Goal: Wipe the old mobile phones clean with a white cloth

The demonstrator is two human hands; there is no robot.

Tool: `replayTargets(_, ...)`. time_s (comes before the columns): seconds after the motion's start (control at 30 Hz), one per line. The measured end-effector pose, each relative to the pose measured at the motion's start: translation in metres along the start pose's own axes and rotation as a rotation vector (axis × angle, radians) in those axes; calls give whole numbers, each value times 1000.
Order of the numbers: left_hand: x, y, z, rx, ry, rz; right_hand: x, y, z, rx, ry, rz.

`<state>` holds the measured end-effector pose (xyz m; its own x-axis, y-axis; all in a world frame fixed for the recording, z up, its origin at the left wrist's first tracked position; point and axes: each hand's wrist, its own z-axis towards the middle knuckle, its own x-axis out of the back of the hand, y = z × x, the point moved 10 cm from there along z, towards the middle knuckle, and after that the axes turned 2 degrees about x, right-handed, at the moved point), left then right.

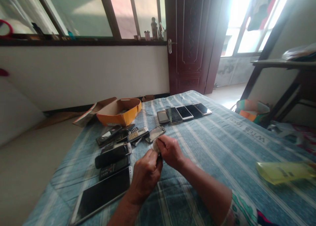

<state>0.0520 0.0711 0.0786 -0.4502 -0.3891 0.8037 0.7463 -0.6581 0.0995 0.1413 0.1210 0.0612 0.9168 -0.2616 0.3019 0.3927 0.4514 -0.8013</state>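
Observation:
Both hands meet over the middle of the bed. My left hand [147,168] is closed, its fingers curled round something small and dark that they almost wholly cover. Pinched in my right hand [170,150] is a crumpled whitish tissue or cloth [155,146], pressed against what the left hand holds. Just beyond the hands lies a silver phone [156,133]. To their left are a heap of old phones, among them a keypad phone [138,134], a dark phone [112,155] and another keypad phone [115,166]. Nearest me lies a large white-edged tablet [102,196].
An orange box [120,112] stands open at the bed's far left corner. Several phones [184,113] lie in a row at the far side. A yellow plastic packet [283,172] rests at right on the striped bedcover [222,147]. Beyond is a dark red door [190,41].

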Motion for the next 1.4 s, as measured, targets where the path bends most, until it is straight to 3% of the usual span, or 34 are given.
replayTargets(0.1, 1, 0, 0, 0, 9, -2, -8, -17, -3, 118, -50, -135)
replayTargets(0.33, -1, 2, 0, 5, -25, -17, -1, 29, 2, -206, -17, 128)
replayTargets(0.5, 1, 4, 0, -8, -13, -23, 0, 51, 4, -301, 5, 235)
replayTargets(0.63, 1, 6, 1, -10, -9, 1, 5, 52, 2, -322, 53, 241)
replayTargets(0.7, 1, 4, 1, -2, -16, 2, 7, 40, 0, -260, 64, 186)
replayTargets(0.87, 2, -1, 1, 16, -11, -18, -8, -14, -5, 128, -43, -214)
replayTargets(0.93, 2, 0, 2, 14, -16, -23, -11, -14, -5, 138, -62, -284)
replayTargets(1.0, 1, 1, 2, 15, -30, -29, -9, -5, -3, 72, -63, -253)
replayTargets(1.17, -4, -1, 1, 34, -52, -18, 1, 30, 2, -197, -24, 116)
replayTargets(1.4, -3, 1, -1, 22, -29, -33, 2, 55, 3, -360, 17, 301)
